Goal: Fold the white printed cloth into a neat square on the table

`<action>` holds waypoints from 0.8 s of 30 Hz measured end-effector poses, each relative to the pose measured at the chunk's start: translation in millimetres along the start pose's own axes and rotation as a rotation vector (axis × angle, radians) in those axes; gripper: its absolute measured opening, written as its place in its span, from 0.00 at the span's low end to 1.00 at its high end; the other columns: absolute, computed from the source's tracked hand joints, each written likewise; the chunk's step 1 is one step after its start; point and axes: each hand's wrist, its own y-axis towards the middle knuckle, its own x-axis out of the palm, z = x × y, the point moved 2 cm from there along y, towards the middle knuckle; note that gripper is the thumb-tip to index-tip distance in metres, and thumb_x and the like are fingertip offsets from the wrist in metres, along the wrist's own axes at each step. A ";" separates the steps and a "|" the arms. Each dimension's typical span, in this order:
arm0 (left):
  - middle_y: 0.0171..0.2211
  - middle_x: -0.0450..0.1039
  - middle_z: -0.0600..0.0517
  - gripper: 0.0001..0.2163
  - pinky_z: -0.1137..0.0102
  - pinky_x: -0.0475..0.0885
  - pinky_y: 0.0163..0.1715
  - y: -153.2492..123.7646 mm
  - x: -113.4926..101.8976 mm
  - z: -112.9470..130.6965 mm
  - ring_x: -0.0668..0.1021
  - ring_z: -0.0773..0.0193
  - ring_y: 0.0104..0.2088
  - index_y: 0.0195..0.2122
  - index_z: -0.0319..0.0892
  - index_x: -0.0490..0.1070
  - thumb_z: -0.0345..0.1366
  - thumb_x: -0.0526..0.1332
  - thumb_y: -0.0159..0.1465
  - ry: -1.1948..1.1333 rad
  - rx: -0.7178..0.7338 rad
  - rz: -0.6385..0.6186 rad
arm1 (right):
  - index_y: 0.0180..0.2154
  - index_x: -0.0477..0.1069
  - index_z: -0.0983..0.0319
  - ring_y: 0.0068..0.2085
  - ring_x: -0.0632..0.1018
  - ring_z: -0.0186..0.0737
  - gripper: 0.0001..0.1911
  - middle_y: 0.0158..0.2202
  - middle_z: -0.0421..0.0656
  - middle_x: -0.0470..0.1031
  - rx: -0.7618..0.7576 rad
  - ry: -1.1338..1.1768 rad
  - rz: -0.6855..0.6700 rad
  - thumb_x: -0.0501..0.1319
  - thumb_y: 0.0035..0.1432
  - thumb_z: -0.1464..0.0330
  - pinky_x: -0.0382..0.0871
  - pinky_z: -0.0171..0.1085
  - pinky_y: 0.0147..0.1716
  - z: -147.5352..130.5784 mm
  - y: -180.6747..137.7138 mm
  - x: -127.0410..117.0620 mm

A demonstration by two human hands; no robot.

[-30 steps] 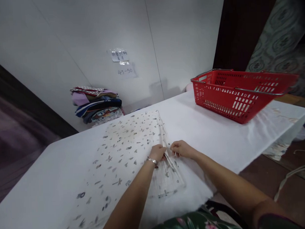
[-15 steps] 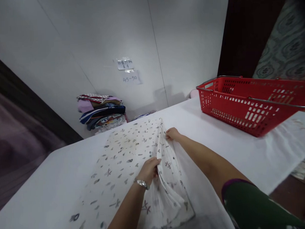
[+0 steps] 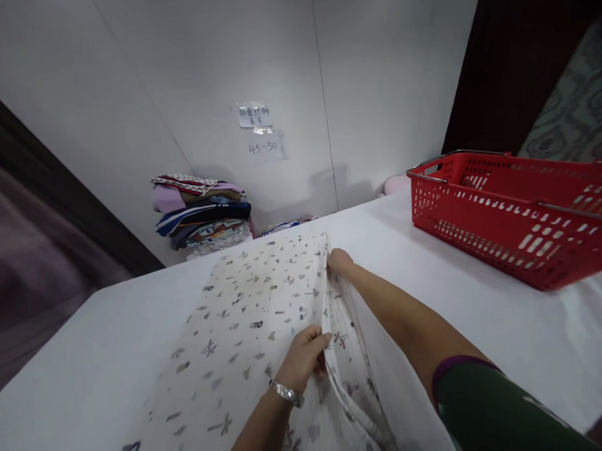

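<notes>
**Left hand (image 3: 300, 358) pinching the raised edge of a printed cloth (image 3: 245, 323), right hand (image 3: 340, 259) half hidden**

The left hand's thumb and fingers are clamped on that edge, apparently to lift one layer off another. The right hand sits farther along it, near the cloth's far right corner, perhaps to straighten that end; its fingers disappear behind the fabric, so I cannot tell whether they grip.

The cloth lies spread on the white table (image 3: 122, 343), its far end close to the table's far edge; the near end runs out of view. Whether the plain white material under the right arm belongs to it is unclear.

Toward the right, by the far edge, stands a red basket (image 3: 479, 229), probably set clear of the arms; its right end is cut off. Beyond the far edge, leftward, rises a clothes pile (image 3: 202, 209), its support hidden.
</notes>
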 end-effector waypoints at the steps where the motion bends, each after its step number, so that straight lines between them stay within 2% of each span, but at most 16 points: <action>1: 0.12 0.58 0.61 0.14 0.78 0.57 0.10 0.1 1.5 -0.3 0.62 0.73 0.11 0.22 0.42 0.58 0.45 0.61 0.49 0.006 0.000 -0.009 | 0.39 0.70 0.67 0.43 0.75 0.48 0.12 0.42 0.56 0.74 -0.006 -0.010 0.007 0.57 0.54 0.68 0.66 0.35 0.32 0.0 -1.6 -0.4; 5: 0.12 0.58 0.61 0.12 0.78 0.57 0.10 1.2 10.4 -0.4 0.63 0.73 0.12 0.22 0.42 0.59 0.44 0.60 0.52 0.053 0.000 -0.038 | 0.44 0.65 0.66 0.42 0.75 0.46 0.13 0.43 0.55 0.73 -0.005 -0.063 0.034 0.53 0.57 0.69 0.66 0.36 0.33 7.0 -8.2 -2.3; 10: 0.10 0.59 0.61 0.11 0.78 0.56 0.10 5.3 22.3 -1.0 0.63 0.73 0.10 0.21 0.42 0.57 0.40 0.58 0.54 0.125 -0.015 -0.045 | 0.46 0.62 0.65 0.44 0.74 0.46 0.13 0.43 0.55 0.72 -0.038 -0.130 0.064 0.50 0.59 0.71 0.64 0.39 0.38 19.1 -12.2 -6.3; 15: 0.10 0.60 0.61 0.10 0.78 0.56 0.10 8.1 27.0 -5.2 0.65 0.71 0.10 0.22 0.42 0.58 0.39 0.57 0.54 0.154 -0.046 -0.056 | 0.49 0.62 0.64 0.44 0.73 0.46 0.16 0.45 0.53 0.72 -0.054 -0.128 0.037 0.50 0.60 0.65 0.65 0.37 0.37 25.1 -19.9 -11.8; 20: 0.10 0.61 0.60 0.11 0.78 0.57 0.10 9.9 24.9 -10.5 0.66 0.71 0.11 0.22 0.42 0.58 0.41 0.58 0.54 0.077 -0.039 -0.046 | 0.56 0.55 0.58 0.44 0.73 0.44 0.25 0.47 0.47 0.72 -0.126 -0.112 -0.008 0.54 0.56 0.64 0.65 0.36 0.37 33.5 -53.4 -12.6; 24: 0.10 0.61 0.60 0.11 0.79 0.57 0.10 9.7 24.2 -10.7 0.66 0.71 0.11 0.22 0.42 0.58 0.41 0.59 0.53 0.038 -0.045 -0.028 | 0.58 0.53 0.57 0.45 0.73 0.46 0.32 0.45 0.46 0.73 -0.213 -0.077 -0.055 0.58 0.52 0.64 0.64 0.37 0.38 35.6 -84.4 -10.7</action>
